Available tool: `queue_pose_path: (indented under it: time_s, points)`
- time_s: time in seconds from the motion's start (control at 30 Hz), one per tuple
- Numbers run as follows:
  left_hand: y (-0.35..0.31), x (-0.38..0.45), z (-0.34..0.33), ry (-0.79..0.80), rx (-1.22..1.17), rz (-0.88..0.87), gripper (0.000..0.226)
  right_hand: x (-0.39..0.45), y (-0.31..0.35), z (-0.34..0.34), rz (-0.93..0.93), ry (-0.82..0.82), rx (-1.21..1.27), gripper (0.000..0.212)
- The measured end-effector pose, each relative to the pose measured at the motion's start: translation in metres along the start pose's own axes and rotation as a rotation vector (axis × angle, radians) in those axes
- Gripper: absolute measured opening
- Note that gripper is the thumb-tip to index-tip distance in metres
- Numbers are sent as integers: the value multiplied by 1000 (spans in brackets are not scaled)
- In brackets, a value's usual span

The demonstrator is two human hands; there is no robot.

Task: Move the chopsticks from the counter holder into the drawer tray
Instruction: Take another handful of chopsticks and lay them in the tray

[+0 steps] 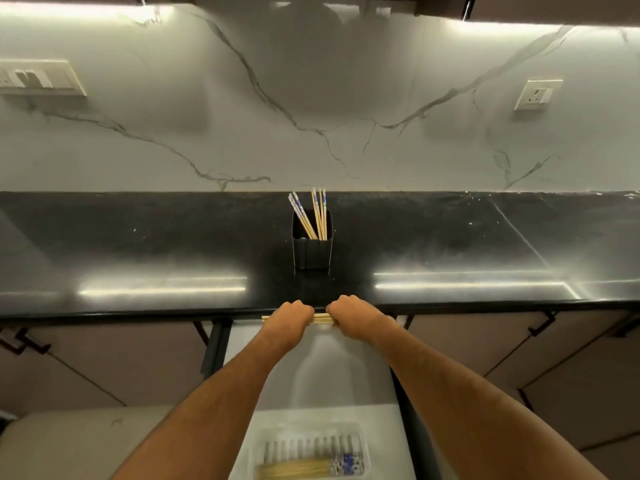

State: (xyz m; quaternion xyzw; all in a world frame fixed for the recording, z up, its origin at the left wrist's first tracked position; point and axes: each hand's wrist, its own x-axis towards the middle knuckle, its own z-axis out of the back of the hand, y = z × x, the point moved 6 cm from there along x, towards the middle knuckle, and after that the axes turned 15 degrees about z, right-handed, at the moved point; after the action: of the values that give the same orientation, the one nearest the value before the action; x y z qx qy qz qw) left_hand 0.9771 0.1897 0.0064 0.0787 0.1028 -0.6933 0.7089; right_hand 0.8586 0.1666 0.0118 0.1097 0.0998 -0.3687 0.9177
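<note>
Seemingly no legible writing, both hands (320, 315) around chopsticks (319, 318)

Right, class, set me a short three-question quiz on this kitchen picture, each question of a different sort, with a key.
1. True or false: the black holder on the counter is already empty.
2. Multiple choice: the bundle of chopsticks being carried is held by A) the left hand only, B) the right hand only, C) both hands.
3. Fill in: the chopsticks already moved lie in the clear ____ in the open drawer.

Key
1. False: several chopsticks still stand in it.
2. C: each hand grips one end, level with the counter's front edge.
3. tray
</note>
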Motion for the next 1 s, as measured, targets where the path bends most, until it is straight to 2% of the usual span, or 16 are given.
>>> queue_pose_path:
  time_s: [0.23, 0.43, 0.6, 0.73, 1.0]
  points:
    - [16, -62, -71, -31, -72, -44, 22, -35, 50, -69, -22, -8, -13, 12]
    - [16, -99, -126, -10, -124, -90, 27, -58, 71, -126, -26, 15, 47, 16]
    - [21, -110, -170, 27, -118, -61, 32, -62, 79, -166, -18, 34, 81, 18]
    - [28, -117, -201, 62, -41, -21, 25, -60, 90, -199, 11, 57, 71, 21]
    - [31, -108, -245, 155, 36, 27, 26, -51, 95, -243, 20, 64, 89, 21]
